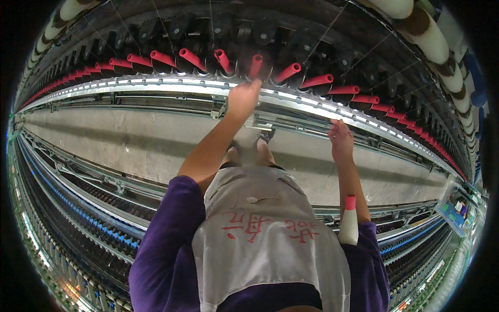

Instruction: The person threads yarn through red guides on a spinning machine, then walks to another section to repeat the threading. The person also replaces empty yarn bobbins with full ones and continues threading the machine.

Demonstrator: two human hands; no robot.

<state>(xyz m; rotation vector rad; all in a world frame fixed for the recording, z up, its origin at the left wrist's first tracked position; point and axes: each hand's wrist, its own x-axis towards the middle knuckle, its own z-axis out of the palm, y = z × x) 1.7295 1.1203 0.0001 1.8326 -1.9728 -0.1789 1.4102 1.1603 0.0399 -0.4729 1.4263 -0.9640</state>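
Along the machine rail stands a row of red bobbin tubes. The left hand is closed at the rail's edge, fingertips just below one blurred, seemingly spinning tube; contact there risks a finger nip or broken yarn. The right hand hangs loosely open, holding nothing. A white-wound bobbin tucked at the right arm could slip out.
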